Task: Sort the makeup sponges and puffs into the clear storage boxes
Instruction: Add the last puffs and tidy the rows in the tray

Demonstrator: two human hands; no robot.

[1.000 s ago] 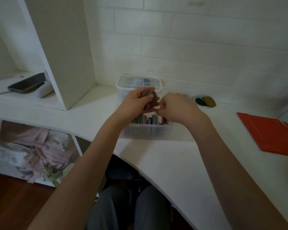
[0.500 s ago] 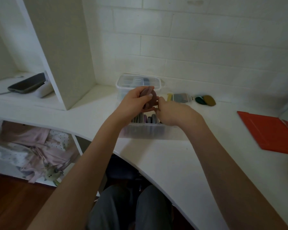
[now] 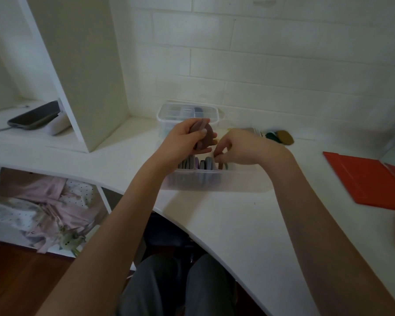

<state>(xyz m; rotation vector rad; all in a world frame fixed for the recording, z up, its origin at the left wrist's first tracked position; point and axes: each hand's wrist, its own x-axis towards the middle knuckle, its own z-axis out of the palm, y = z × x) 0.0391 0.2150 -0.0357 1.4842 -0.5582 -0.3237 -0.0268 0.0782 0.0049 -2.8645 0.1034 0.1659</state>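
A small stack of brown and mauve puffs (image 3: 203, 135) was gripped in the left hand (image 3: 183, 142), thumb curled over the front of it, and it was held above the open clear box (image 3: 214, 181) on the white desk (image 3: 249, 224). The right hand (image 3: 244, 147) was lowered into that box, its fingers (image 3: 217, 157) bent down at the row of puffs (image 3: 198, 164) stood on edge inside — whether one of them was pinched could not be told. Behind the hands a second clear box with a lid (image 3: 187, 112) was placed against the wall. To the right of it, a green sponge (image 3: 271, 136) and an olive sponge (image 3: 285, 137) were left on the desk, touching each other. A red folder (image 3: 365, 179) was laid further right, and a dark phone (image 3: 34, 115) was seen on the shelf at the left.
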